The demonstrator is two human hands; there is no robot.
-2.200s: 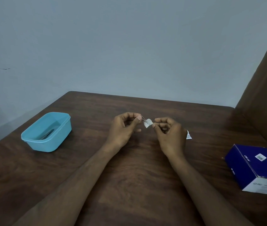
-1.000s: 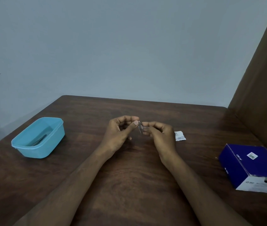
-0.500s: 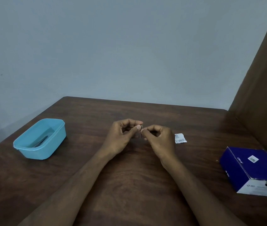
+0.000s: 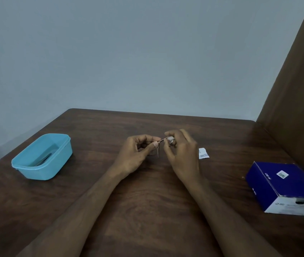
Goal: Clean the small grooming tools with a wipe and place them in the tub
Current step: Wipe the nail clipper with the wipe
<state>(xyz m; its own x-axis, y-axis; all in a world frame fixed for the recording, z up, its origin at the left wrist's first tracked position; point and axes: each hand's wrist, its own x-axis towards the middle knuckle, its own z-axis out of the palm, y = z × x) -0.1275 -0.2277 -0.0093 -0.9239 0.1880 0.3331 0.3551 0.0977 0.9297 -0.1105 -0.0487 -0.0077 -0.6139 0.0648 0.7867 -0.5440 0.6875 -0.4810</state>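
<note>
Nearest the camera, two bare forearms are seen reaching forward over the dark wooden table [image 4: 147, 210], and every place below is given relative to the tub. The blue box [image 4: 284, 190] with a white end face is found far to the right of the tub, close to the table's right edge. Further in, the left hand [image 4: 138, 154] is held to the right of the tub, well apart from it, with thumb and forefinger pinched on a thin metal tool [image 4: 158, 148]; the other fingers are curled loosely. One slim leg of the tool is seen hanging down from the pinch, and another runs rightward. The kind of tool cannot be told, as it is too small. Just right of that hand, the right hand [image 4: 182, 154] is raised, its fingertips closed on a small white wipe [image 4: 170, 139], which is pressed round the tool's rightward leg. A small torn white sachet [image 4: 203, 153] is laid flat on the table, beyond the right hand as seen from the tub. The light blue tub [image 4: 54, 164] itself is set near the table's left edge, and a dark slender item [image 4: 44, 158] is seen lying inside it. Farthest off, a plain pale wall [image 4: 128, 52] is seen behind the tub and a brown panel [image 4: 299, 89] far to the right.
</note>
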